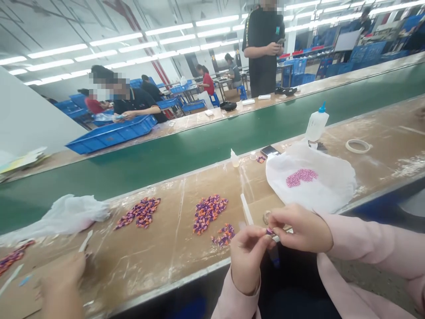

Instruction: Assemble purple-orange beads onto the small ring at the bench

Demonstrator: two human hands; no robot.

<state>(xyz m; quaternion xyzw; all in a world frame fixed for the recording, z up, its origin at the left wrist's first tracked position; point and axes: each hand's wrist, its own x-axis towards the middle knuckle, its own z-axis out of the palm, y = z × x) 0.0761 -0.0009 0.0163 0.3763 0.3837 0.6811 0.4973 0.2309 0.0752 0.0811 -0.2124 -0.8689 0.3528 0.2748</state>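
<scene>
My left hand [247,257] and my right hand [303,228] meet just in front of the bench edge, both in pink sleeves. Their fingertips pinch a tiny purple piece [269,231] between them. A thin white stick [246,209] lies on the bench just beyond my left hand. A small pile of purple and orange pieces [225,235] sits left of my hands, with a larger pile [209,212] behind it. Pink beads [301,176] lie on a white plastic bag [327,181] beyond my right hand.
A third pile [139,212] and a crumpled bag [68,213] lie to the left, near another person's hand [61,288]. A glue bottle [316,124], a small bottle [234,158], a tape ring [357,145] and a phone [269,150] sit by the green conveyor belt [199,146]. People work behind it.
</scene>
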